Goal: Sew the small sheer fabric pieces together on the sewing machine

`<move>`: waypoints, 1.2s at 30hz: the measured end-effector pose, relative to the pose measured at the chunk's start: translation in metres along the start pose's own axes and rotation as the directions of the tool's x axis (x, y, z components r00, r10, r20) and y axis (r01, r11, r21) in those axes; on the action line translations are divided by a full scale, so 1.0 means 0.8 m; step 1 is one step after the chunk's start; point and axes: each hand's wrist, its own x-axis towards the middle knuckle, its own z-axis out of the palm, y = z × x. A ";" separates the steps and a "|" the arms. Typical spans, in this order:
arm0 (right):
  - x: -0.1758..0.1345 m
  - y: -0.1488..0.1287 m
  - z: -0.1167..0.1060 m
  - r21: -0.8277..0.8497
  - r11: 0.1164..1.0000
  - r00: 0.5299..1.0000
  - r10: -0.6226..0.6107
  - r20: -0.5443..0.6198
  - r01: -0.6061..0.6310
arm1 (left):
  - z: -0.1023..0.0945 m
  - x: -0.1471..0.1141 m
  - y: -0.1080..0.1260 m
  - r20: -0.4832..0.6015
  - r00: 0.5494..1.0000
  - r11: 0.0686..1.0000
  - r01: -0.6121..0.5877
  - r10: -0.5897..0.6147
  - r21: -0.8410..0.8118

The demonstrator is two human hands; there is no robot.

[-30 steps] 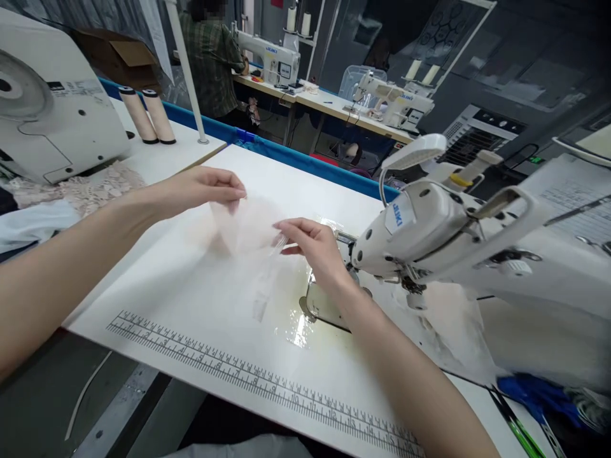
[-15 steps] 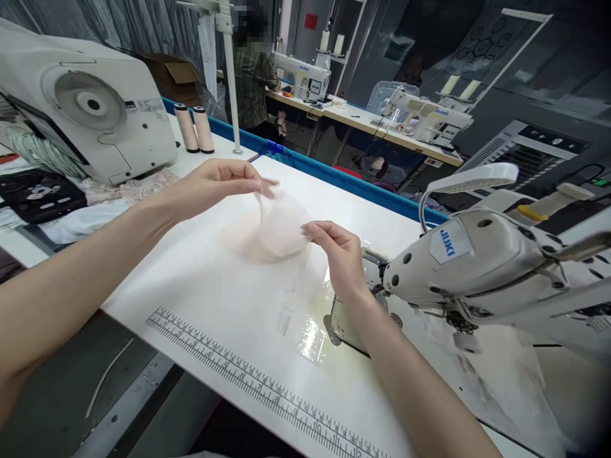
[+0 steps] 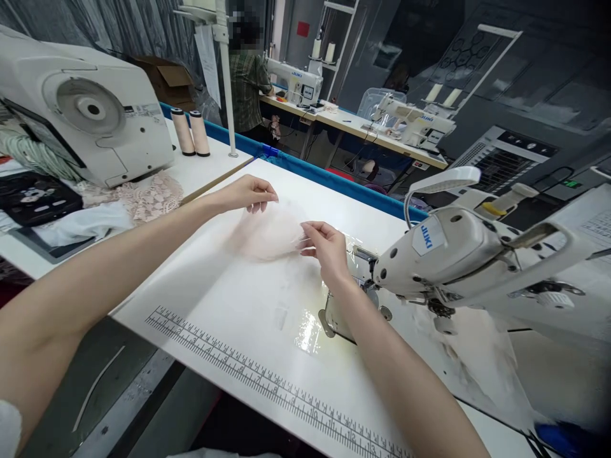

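Note:
Between my two hands hangs a sheer pale pink piece of fabric (image 3: 265, 238), blurred by motion, just over the white table (image 3: 205, 305). My left hand (image 3: 251, 194) pinches its upper left edge between thumb and fingers. On the right side, my right hand (image 3: 324, 245) grips the other edge with thumb and fingertips. Close beside the right wrist stands a white sewing machine (image 3: 453, 254), its needle area partly hidden behind the hand and forearm. The fabric's lower edge seems near the tabletop; whether it touches, I cannot tell.
A printed ruler (image 3: 267, 381) runs along the table's front edge. At left are another machine (image 3: 90, 114), two thread cones (image 3: 191, 132) and pink lace (image 3: 155, 194). A blue cloth strip (image 3: 324, 181) borders the back. A person (image 3: 245, 89) stands at a far table.
My left hand has lowered slightly, and the fabric hangs lower and spreads wider to the left. My right hand still holds its edge. The whole view has shifted a little.

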 end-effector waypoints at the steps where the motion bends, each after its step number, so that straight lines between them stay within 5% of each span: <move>1: 0.008 0.007 0.000 -0.027 1.000 1.000 0.004 -0.007 -0.004 | 0.007 0.013 -0.007 0.001 1.000 1.000 0.002 -0.002 0.023; 5: 0.027 0.026 -0.002 -0.180 0.984 1.000 -0.018 -0.022 0.014 | 0.032 0.038 -0.029 -0.067 0.998 0.988 -0.007 0.018 0.157; 12: 0.027 0.025 -0.018 -0.524 0.842 0.986 -0.165 -0.020 0.131 | 0.048 0.030 -0.038 -0.125 0.989 0.920 -0.019 0.074 0.390; 19: 0.050 0.029 -0.006 -0.525 0.804 0.956 -0.287 0.068 0.279 | 0.047 -0.014 -0.026 -0.176 0.963 0.871 -0.096 0.204 0.482; 21: 0.063 0.028 0.003 -0.484 0.822 0.953 -0.279 0.115 0.299 | 0.045 -0.038 -0.027 -0.127 0.963 0.865 -0.150 0.237 0.478; 25: 0.078 0.027 0.017 -0.433 0.851 0.951 -0.226 0.209 0.297 | 0.045 -0.084 -0.039 0.175 0.946 0.769 -0.324 0.274 0.551; 29: 0.068 0.032 0.018 -0.413 0.850 0.930 -0.213 0.298 0.327 | 0.052 -0.100 -0.050 0.127 0.960 0.757 -0.276 0.251 0.593; 33: 0.055 0.039 0.015 -0.500 0.751 0.878 -0.221 0.425 0.431 | 0.055 -0.097 -0.051 0.146 0.968 0.758 -0.251 0.204 0.603; 36: 0.055 0.041 0.016 -0.580 0.696 0.884 -0.177 0.432 0.423 | 0.052 -0.094 -0.049 0.196 0.971 0.763 -0.228 0.135 0.605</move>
